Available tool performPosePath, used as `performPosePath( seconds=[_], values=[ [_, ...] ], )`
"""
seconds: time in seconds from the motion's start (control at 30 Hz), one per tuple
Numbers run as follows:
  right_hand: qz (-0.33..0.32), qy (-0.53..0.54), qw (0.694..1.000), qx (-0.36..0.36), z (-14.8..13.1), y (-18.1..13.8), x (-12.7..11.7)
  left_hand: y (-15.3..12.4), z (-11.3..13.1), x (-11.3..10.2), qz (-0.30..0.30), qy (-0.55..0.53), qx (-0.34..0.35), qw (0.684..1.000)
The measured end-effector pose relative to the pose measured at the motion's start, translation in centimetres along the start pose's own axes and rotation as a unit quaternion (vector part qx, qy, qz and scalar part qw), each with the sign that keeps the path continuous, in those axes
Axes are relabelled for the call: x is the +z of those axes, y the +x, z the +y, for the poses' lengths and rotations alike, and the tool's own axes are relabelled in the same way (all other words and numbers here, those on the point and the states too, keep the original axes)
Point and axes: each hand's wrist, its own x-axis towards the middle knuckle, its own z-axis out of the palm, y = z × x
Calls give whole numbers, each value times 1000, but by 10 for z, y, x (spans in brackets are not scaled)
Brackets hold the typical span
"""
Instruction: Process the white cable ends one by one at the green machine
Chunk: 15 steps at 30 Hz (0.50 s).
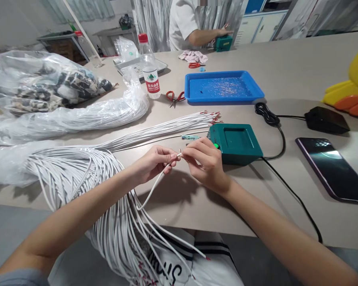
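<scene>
White cable [156, 183] gripped near one end, above the table [301, 59] and just beside a green box-shaped machine [237, 145], then curving down toward a large bundle of white cables [107, 186]. Left hand [155, 163] clamped on that cable between thumb and fingers, with the end poking out past the fingertips. Right hand [207, 161] drawn together at the very tip, exact contact partly hidden by the fingers. On the machine, close behind the right hand, a lit green button [216, 145].

Draped over the near table edge and down onto the lap, most of the bundle; behind the left hand, a straight spread of cables with red ends [167, 128], lying toward the machine. Farther back, a red-capped water bottle [150, 75], red-handled scissors [174, 98] and a blue tray [192, 89] strewn with small scraps. To the right, a black power adapter [327, 120] and a smartphone [334, 169]. Across the table, a co-worker's forearm [204, 37] reaching to another green box [223, 43].
</scene>
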Motion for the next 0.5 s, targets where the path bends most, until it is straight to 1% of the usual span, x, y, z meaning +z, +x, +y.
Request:
performPosePath(
  seconds=[0.07,0.13,0.23,0.3,0.37,0.43,0.5],
  values=[
    [-19,-44,998,-40,4,0,-2,1,-1,-1,-9,-14,-13,1000],
    [-22,-68,995,-69,6,-1,-3,1,-1,-2,-21,-23,-20,999],
    [-14,-67,995,-78,5,-2,-2,-1,0,0,-44,-23,-6,999],
    [2,-36,999,-40,2,-3,0,-2,1,1,-49,-21,6,999],
    [31,24,999,38,-2,-3,3,-2,2,1,-41,-27,3,999],
    [55,94,986,125,-6,-3,5,-3,2,1,-32,-37,-6,999],
    [60,151,970,182,-9,-2,6,-3,2,1,-31,-44,-10,999]
  ],
)
